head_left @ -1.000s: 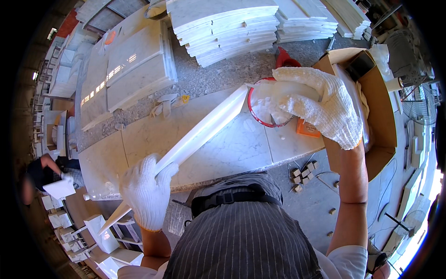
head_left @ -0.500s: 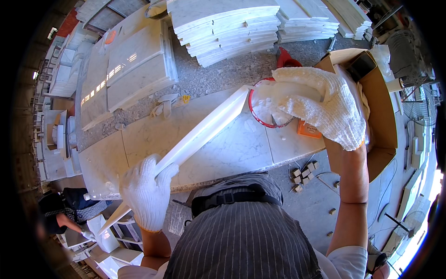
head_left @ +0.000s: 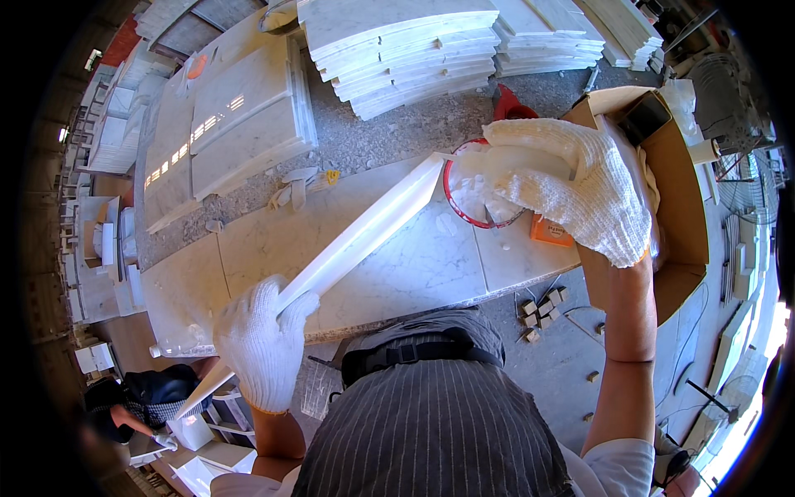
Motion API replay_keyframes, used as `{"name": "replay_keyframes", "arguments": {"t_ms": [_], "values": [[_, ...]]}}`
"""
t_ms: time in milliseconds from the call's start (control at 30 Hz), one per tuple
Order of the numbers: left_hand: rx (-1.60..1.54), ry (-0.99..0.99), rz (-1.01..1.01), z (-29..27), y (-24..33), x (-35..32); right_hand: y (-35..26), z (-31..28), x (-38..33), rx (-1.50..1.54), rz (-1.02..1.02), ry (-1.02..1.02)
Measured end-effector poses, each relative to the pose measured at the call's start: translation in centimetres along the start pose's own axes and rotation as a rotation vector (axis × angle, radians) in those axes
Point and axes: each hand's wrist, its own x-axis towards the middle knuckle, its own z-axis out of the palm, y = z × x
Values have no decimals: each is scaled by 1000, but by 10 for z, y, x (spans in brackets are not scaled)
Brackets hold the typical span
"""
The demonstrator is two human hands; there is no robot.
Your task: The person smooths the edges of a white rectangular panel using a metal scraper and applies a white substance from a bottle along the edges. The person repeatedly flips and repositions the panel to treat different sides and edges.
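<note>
"Hands first: how do they stand?"

"Well left of the tin [head_left: 445,184], the left hand [head_left: 263,346] is closed around the white strip [head_left: 364,236], near its lower end. Over the tin's right side, the right hand [head_left: 588,190] curves, thumb and fingers apart, about a pale lump [head_left: 542,161]. How firmly it grips, I can't tell."

"And the strip?"

"It slants up from the left hand to just beside the tin's left rim. Whether they touch, I can't tell."

"How would you handle it?"

"Gripped that low, the strip probably swings easily at the tin end. I'd brace the left wrist and turn the strip slowly, so its tip doesn't knock the rim."

"And on the right?"

"Small, level movements, I think. An orange box [head_left: 550,231] sits just beside the tin, under the right thumb, and a carton [head_left: 679,248] stands farther right, so elbow room looks tight."
</note>
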Motion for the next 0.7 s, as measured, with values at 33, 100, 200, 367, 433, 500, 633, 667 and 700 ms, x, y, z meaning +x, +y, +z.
{"name": "replay_keyframes", "arguments": {"t_ms": [33, 100, 200, 367, 433, 500, 633, 667, 700], "values": [[-2, 4, 3, 2, -4, -2, -1, 0, 0, 1, 3, 4], [6, 8, 16, 4, -6, -2, -7, 1, 0, 0, 10, 12], [43, 6, 40, 2, -5, 0, -11, 0, -8, 72, 22, 52], [55, 12, 22, -1, 4, 1, 28, 4, -45, 412, 114, 103], [56, -5, 1, 0, 1, -2, 51, 16, -74, 609, 262, 118], [50, -11, -19, 0, 2, -3, 84, 29, -104, 681, 341, 101], [26, 7, -1, -2, 10, 1, 140, 69, -151, 645, 344, 204], [19, 12, 15, -1, 10, 2, 148, 77, -158, 544, 396, 263], [29, 9, 9, -2, 12, 3, 153, 87, -161, 448, 446, 318]]}}
